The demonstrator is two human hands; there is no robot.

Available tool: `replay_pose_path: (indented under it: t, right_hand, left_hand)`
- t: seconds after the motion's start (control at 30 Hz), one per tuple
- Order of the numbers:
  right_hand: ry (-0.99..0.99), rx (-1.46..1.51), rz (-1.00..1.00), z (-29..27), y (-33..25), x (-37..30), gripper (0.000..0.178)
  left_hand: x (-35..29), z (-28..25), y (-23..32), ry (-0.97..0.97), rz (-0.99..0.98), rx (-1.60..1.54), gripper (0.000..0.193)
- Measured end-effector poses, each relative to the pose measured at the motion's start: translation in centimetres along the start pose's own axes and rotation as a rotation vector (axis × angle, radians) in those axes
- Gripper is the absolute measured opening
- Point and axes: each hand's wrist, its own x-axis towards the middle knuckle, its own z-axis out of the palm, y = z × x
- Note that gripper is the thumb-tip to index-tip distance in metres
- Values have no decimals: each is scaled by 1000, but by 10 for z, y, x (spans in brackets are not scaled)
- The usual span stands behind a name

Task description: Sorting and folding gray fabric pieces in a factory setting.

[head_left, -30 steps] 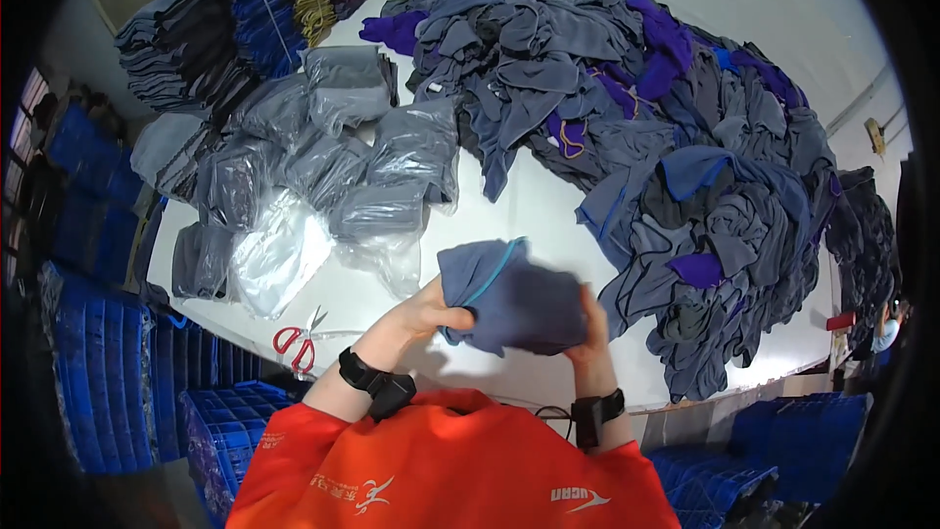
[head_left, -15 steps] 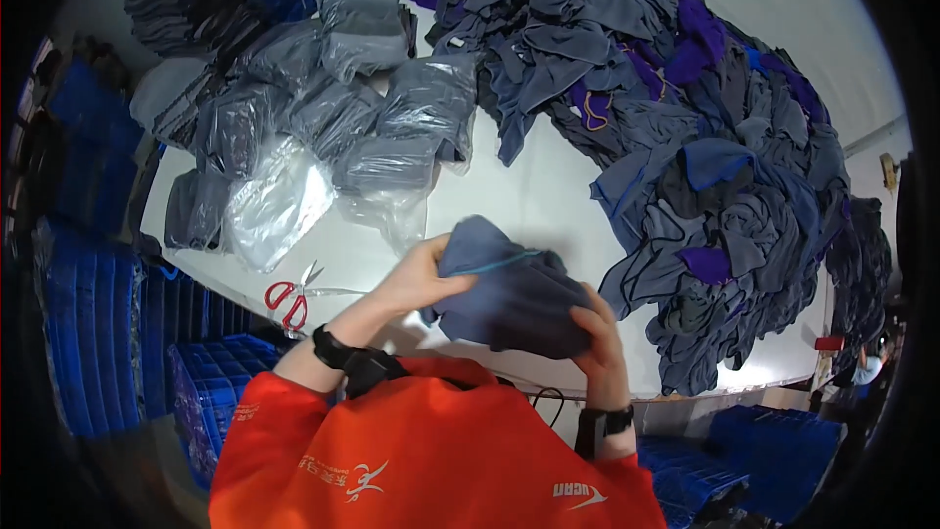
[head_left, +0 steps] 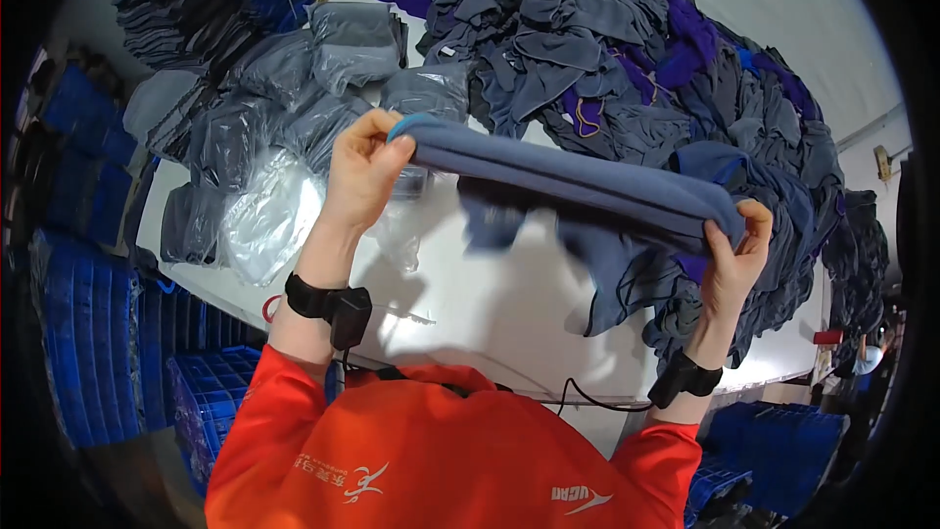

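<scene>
I have a grey-blue cloth (head_left: 568, 168) stretched between two hands, held up above the counter (head_left: 485, 333); the left hand (head_left: 364, 165) pinches one end at its teal edging, thumb against fingers, while the right hand (head_left: 739, 245) is closed round the opposite corner; I judge it light, soft and limp, hardly fragile or slippery, likely to sag unless gripped at both ends, so the corners and bound edge seem the best holds; the flaps below are too blurred for me to read; the counter is white and smooth, its near edge curving in my fisheye; blue crates (head_left: 83, 343) stand off its left side; farther in on the left, I see grey bundles in clear plastic (head_left: 225, 137); across from them lies a loose heap of grey and purple garments (head_left: 548, 29); at the far left rise dark folded stacks (head_left: 176, 10).
</scene>
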Motion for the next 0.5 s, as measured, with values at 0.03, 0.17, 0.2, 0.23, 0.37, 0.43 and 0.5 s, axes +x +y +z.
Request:
replay_pose_path:
  t: [0.03,0.17,0.2,0.23,0.37,0.43,0.5]
  right_hand:
    - [-29,-224,-22,-6,5,-5,28]
    - [-224,-691,-121,-37,49,-42,32]
    - [-218,-694,-62,-41,59,-59,30]
    - [-211,-698,-6,-45,66,-77,29]
    - [-306,-701,323,-63,120,-161,26]
    - [-343,-749,363,-66,154,-169,26]
    - [-256,-710,369,-66,183,-153,27]
  left_hand:
    - [-2,-7,-13,-45,45,-98,17]
    - [-37,-33,-53,-31,-185,-137,21]
    - [-49,-37,-62,-86,-156,40,21]
    - [-64,-41,-67,-142,-123,216,22]
    - [-130,-57,-102,-101,-631,307,22]
    - [-130,-47,-120,-42,-871,164,18]
    - [-107,-15,-144,280,-825,-209,20]
